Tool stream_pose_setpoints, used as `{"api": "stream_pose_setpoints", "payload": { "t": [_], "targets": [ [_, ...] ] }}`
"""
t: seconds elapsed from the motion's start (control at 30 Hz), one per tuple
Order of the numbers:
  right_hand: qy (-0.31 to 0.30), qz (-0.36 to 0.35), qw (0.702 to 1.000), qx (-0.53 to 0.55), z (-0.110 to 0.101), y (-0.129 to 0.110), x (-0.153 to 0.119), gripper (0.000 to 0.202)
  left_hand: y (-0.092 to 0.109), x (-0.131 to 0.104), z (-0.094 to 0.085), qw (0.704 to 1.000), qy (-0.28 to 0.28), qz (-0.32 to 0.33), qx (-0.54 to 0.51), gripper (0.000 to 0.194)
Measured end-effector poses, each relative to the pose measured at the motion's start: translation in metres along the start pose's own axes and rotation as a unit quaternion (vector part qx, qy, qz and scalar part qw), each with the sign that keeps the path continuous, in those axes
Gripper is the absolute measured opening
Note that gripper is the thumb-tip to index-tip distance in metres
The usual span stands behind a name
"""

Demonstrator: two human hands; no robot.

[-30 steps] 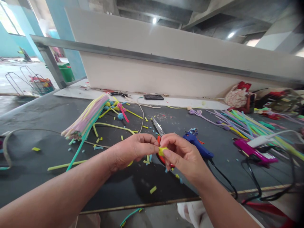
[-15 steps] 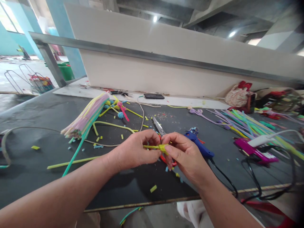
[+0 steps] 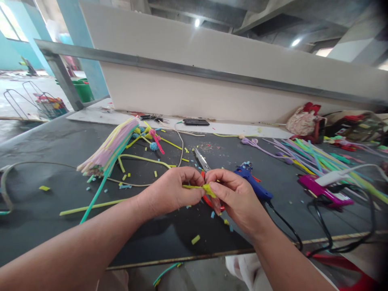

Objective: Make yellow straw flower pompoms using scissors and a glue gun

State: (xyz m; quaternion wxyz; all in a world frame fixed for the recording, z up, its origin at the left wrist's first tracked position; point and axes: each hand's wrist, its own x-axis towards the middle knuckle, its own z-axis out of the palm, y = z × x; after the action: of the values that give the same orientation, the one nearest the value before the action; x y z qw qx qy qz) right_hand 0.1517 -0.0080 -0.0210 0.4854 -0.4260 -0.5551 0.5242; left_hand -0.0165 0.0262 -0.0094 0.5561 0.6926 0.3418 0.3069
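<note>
Left hand (image 3: 174, 188) pinches the yellow stem (image 3: 192, 187), right hand (image 3: 235, 197) pinches its bunched end (image 3: 208, 190), right over the scissors (image 3: 202, 160); steady left grip, light right pressure should shape it without crushing.

Bright yellow piece (image 3: 209, 190), red-handled scissors (image 3: 201, 160), blue glue gun (image 3: 255, 185), magenta device (image 3: 320, 193), dark grey tabletop (image 3: 145, 242)

Yellow stem (image 3: 208, 190), bunched at one end

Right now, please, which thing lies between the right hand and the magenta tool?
In the head view, the blue glue gun with its black cord lies between the right hand and the magenta tool.
</note>
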Motion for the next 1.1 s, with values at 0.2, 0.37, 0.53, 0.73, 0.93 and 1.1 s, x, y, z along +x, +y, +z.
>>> {"api": "stream_pose_setpoints", "payload": {
  "t": [0.2, 0.37, 0.53, 0.73, 0.93, 1.1],
  "targets": [
    [-0.018, 0.024, 0.999, 0.014, -0.002, -0.005, -0.001, 0.019, -0.004, 0.003, -0.005, 0.999, -0.013, -0.011, -0.043, 0.014],
    [-0.013, -0.045, 0.999, 0.023, -0.003, -0.014, -0.004, 0.024, -0.006, 0.003, -0.014, 0.964, -0.08, -0.069, -0.244, 0.021],
    [-0.031, -0.166, 0.978, -0.12, 0.002, -0.019, -0.009, 0.034, -0.011, 0.003, -0.017, 0.938, -0.106, -0.082, -0.319, 0.024],
    [-0.036, -0.23, 0.936, -0.265, 0.008, -0.02, -0.015, 0.048, -0.014, 0.004, -0.013, 0.943, -0.133, -0.097, -0.289, 0.022],
    [-0.049, -0.246, 0.928, -0.274, 0.013, -0.025, -0.019, 0.037, -0.013, 0.003, -0.012, 0.943, -0.119, -0.114, -0.287, 0.027],
    [-0.009, -0.192, 0.969, -0.155, 0.008, -0.021, -0.009, 0.021, -0.016, 0.005, -0.008, 0.937, -0.112, -0.084, -0.32, 0.018]
  ]
}}
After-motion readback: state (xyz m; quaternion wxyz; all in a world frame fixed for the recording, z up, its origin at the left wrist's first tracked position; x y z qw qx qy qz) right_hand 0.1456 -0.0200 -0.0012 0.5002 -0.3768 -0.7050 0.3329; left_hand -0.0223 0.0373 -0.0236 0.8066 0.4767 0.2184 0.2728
